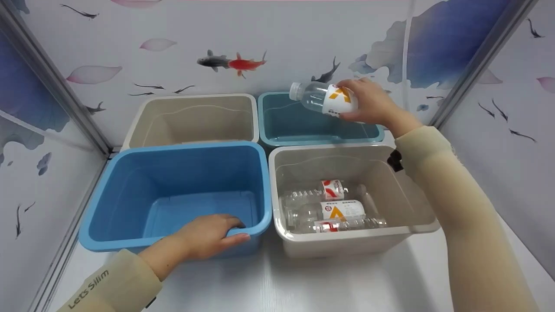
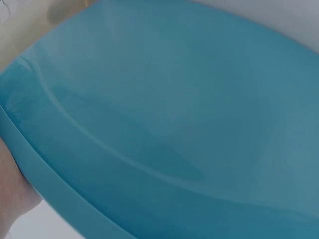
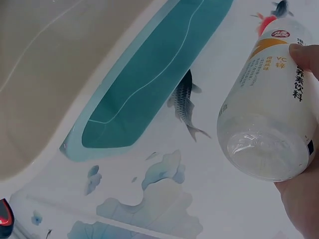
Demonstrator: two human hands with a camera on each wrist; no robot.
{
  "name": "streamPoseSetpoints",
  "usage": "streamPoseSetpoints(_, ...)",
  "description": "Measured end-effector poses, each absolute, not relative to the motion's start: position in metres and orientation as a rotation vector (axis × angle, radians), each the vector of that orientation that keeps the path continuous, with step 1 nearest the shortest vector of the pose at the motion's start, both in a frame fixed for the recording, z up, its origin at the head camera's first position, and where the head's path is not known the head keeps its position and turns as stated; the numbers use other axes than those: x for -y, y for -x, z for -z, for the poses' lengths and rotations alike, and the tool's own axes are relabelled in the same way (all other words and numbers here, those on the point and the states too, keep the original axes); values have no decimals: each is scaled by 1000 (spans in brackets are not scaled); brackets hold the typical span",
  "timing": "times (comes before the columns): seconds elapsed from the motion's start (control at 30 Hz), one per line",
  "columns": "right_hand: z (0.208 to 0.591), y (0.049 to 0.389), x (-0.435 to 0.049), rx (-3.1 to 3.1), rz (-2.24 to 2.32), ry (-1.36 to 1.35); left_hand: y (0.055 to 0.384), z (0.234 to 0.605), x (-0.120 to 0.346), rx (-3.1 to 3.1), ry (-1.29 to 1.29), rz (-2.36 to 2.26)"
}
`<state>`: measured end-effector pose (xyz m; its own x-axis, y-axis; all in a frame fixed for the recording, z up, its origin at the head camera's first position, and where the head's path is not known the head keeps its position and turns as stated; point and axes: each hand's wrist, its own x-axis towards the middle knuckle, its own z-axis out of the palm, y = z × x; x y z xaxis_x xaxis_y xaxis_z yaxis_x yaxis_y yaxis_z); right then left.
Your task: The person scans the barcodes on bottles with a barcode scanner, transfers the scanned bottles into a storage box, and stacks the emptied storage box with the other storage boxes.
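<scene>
My right hand (image 1: 370,102) grips a clear plastic bottle (image 1: 312,96) by its lower end, around a white label with an orange mark. In the head view the bottle lies nearly level, capped end pointing left, overlapping the teal bin (image 1: 277,141) at the back right. Its clear base faces the camera in the right wrist view, where the bottle (image 3: 264,129) shows no liquid. My left hand (image 1: 212,236) holds the front rim of the blue bin (image 1: 130,245) near its right corner, fingers over the inside and thumb outside.
The front right beige bin (image 1: 347,238) has several clear bottles (image 1: 342,210) lying in it. A second beige bin (image 1: 143,102) stands at the back left, behind the blue one. Printed white walls (image 1: 286,26) with metal corner posts (image 1: 481,65) enclose the white table (image 1: 277,286).
</scene>
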<state>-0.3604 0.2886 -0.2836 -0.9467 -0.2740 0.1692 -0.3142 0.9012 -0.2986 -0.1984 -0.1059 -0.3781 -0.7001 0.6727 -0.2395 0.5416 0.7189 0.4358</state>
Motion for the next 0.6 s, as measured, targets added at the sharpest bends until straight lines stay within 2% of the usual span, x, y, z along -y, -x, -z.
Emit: streamPoseSetpoints(0.6, 328, 393, -262, 3205, -385, -516, 200, 380, 105, -2533, -904, -475)
